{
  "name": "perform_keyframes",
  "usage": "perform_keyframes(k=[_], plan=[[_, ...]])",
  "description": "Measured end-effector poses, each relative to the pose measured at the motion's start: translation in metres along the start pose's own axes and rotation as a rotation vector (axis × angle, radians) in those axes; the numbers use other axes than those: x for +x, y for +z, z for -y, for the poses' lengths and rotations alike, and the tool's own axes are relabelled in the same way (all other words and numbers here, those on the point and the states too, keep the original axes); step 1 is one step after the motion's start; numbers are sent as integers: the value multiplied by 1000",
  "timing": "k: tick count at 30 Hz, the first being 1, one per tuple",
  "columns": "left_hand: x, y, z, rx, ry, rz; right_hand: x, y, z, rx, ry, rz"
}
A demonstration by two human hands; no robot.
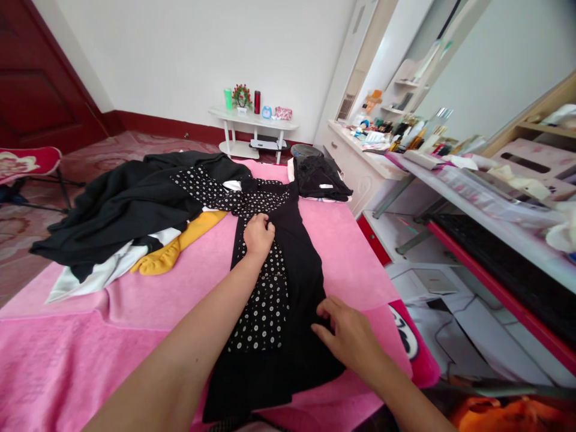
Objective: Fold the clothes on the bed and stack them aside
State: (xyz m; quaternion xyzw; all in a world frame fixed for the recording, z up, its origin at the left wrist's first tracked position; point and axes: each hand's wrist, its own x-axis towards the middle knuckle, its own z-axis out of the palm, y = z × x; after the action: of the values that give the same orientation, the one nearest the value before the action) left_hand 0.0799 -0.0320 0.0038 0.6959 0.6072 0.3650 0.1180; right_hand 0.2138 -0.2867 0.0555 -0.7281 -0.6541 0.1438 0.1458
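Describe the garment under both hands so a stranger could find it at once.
On the pink bedspread, look at the middle, right of the heaped black clothes. The long black dress with a white-dotted panel lies spread flat under the left hand and right hand, unlike the crumpled pile.

dress hem [234,414] cut off below, shelf items [252,103] too small

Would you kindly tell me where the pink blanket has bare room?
Bare pink blanket lies below the clothes pile, and between the black dress and the folded black garment. The far left is crowded.
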Motion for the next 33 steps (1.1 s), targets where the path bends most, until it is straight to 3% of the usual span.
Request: perform_keyframes(k=[4, 8, 12, 14, 16, 18, 20, 23, 26, 30, 33], plan=[[0, -1, 1, -12, -4, -4, -18, 6, -7, 128, 70, -1], [0, -1, 2, -54, -4, -3, -31, 5, -31, 340, 123, -38], [1, -1, 2, -88, 22, 10, -45, 10, -52, 322, 173, -48], [-1, -7, 0, -97, 93, 8, -50, 13, -54, 280, 178, -47], [-7, -19, -5, -93, 253, 23, -54, 13, -50, 228, 130, -95], [-21, -37, -12, -84, 492, 123, -58, 9, -43, 180, 14, -187], [-41, -59, -19, -91, 743, 331, -63, 4, -34, 129, -150, -220], [-74, -90, -28, -123, 992, 666, -67, -1, -25, 47, -353, -99], [-98, -109, -33, -135, 1067, 815, -66, -1, -22, 42, -415, -12], [-111, -119, -36, -147, 1055, 870, -65, -6, -23, 118, -404, 48], [-117, -123, -33, -150, 1001, 909, -67, -17, -21, 128, -366, 188]])
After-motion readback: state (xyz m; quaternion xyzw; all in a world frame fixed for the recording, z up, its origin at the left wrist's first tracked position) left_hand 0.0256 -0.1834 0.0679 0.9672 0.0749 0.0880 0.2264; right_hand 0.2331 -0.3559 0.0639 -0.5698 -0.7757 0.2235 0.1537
